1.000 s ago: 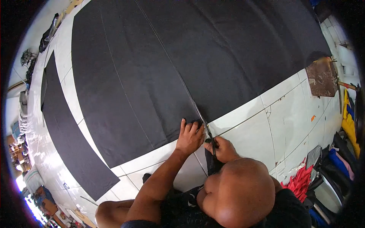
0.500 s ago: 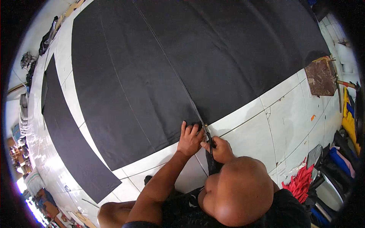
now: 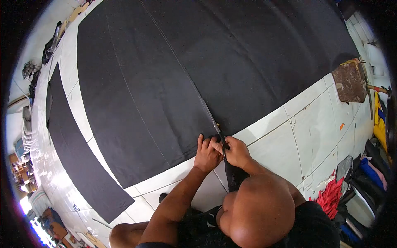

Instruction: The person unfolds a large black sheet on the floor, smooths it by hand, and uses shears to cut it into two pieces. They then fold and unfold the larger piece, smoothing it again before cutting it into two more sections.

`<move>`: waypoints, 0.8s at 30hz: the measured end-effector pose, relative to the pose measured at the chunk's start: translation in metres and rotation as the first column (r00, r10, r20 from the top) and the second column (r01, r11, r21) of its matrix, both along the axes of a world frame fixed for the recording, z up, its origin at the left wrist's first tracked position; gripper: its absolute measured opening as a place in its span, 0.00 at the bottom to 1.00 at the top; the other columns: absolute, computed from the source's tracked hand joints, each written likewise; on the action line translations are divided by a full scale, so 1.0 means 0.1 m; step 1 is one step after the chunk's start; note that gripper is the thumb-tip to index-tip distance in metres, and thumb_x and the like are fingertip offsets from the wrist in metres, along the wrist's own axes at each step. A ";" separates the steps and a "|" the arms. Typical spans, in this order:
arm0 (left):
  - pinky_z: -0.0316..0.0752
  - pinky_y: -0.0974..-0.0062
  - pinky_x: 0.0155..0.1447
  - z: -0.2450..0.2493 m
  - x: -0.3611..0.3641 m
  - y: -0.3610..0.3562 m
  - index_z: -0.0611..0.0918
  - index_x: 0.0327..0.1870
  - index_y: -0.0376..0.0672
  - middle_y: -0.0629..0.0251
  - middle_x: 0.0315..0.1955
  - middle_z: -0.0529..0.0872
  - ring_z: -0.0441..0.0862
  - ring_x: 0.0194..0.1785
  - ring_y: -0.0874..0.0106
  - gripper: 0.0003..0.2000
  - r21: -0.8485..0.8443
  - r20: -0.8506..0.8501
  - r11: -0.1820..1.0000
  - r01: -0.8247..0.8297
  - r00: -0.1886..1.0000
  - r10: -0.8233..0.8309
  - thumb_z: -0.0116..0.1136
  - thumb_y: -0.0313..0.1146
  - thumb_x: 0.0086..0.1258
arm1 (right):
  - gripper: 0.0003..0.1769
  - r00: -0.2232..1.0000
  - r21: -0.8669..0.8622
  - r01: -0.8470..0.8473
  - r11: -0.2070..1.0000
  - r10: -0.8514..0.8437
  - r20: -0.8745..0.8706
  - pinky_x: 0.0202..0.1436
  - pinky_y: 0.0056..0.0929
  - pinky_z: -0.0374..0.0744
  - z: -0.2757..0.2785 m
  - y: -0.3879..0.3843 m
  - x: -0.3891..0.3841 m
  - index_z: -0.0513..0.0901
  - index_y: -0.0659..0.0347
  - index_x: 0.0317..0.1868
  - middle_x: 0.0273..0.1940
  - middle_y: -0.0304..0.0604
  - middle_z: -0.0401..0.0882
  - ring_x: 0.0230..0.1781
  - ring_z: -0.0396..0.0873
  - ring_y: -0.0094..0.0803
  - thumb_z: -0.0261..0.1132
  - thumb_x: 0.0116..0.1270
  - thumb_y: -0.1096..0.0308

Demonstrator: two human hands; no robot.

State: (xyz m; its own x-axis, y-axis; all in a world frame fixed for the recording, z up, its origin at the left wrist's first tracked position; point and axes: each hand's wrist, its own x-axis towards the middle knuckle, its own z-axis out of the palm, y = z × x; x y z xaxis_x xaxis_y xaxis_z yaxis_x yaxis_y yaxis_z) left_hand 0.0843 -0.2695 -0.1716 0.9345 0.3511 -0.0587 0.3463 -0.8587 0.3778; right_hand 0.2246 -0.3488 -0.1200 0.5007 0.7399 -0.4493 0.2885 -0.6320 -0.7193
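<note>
A large sheet of black fabric lies spread on the floor, marked with pale lengthwise lines. My right hand is closed round the handles of a pair of scissors, whose blades lie along one of those lines at the sheet's near edge. Beside it, my left hand rests on the fabric's edge with its fingers stretched out, the thumb side close to the scissors. Below the hands, a dark strip of cloth hangs toward my body. Part of the handles is hidden by my right fingers.
A separate long black fabric strip lies to the left on white tiles. At the right, a brown block sits at the sheet's corner. Red material and mixed cloths are piled at the lower right.
My right hand and the scissors have moved forward along the pale line, farther into the fabric. My left hand has stayed nearly in place.
</note>
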 end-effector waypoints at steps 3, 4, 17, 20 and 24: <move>0.47 0.40 0.79 -0.01 0.00 -0.02 0.73 0.67 0.45 0.53 0.62 0.70 0.68 0.65 0.53 0.33 0.004 -0.038 1.000 0.023 0.999 -0.023 0.63 0.52 0.64 | 0.36 0.999 -0.076 -0.050 0.996 0.049 -0.012 0.39 0.50 0.78 0.13 0.16 0.10 0.78 0.67 0.30 0.30 0.60 0.82 0.35 0.83 0.60 0.67 0.63 0.35; 0.46 0.40 0.79 -0.02 0.00 -0.01 0.73 0.67 0.44 0.52 0.63 0.69 0.67 0.66 0.52 0.33 0.017 -0.057 0.999 0.030 0.998 -0.029 0.63 0.52 0.65 | 0.36 0.999 -0.071 -0.042 0.997 0.040 -0.035 0.39 0.50 0.78 0.15 0.20 0.11 0.78 0.68 0.30 0.30 0.61 0.82 0.35 0.83 0.60 0.67 0.63 0.35; 0.53 0.37 0.75 0.02 0.03 -0.01 0.80 0.59 0.46 0.50 0.61 0.70 0.68 0.65 0.51 0.22 0.000 0.104 1.000 -0.008 0.995 0.008 0.63 0.46 0.68 | 0.40 0.998 -0.108 -0.056 0.993 0.055 -0.016 0.39 0.46 0.77 0.11 0.63 0.24 0.79 0.69 0.32 0.28 0.58 0.81 0.32 0.81 0.52 0.65 0.62 0.31; 0.53 0.37 0.75 0.01 0.01 0.00 0.81 0.59 0.49 0.53 0.59 0.71 0.68 0.65 0.53 0.21 0.000 0.086 1.000 -0.011 0.996 0.011 0.64 0.45 0.68 | 0.38 0.998 -0.058 -0.039 0.998 0.041 0.038 0.37 0.45 0.76 -0.04 0.72 0.21 0.78 0.67 0.28 0.24 0.54 0.79 0.29 0.80 0.49 0.66 0.62 0.32; 0.54 0.37 0.75 0.05 0.04 0.00 0.80 0.59 0.52 0.55 0.58 0.72 0.70 0.64 0.54 0.20 -0.039 0.068 0.999 -0.010 0.998 0.013 0.64 0.44 0.67 | 0.43 0.997 -0.113 -0.082 0.990 0.083 0.000 0.49 0.50 0.79 -0.04 0.85 0.29 0.82 0.72 0.41 0.36 0.63 0.84 0.41 0.84 0.57 0.62 0.63 0.28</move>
State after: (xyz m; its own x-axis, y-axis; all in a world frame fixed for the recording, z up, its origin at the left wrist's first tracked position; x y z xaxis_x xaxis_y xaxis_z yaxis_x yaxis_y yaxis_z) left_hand 0.0880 -0.2695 -0.1662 0.9328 0.3604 -0.0088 0.3283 -0.8391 0.4336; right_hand 0.2538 -0.2638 -0.1239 0.4423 0.7237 -0.5297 0.3467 -0.6827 -0.6432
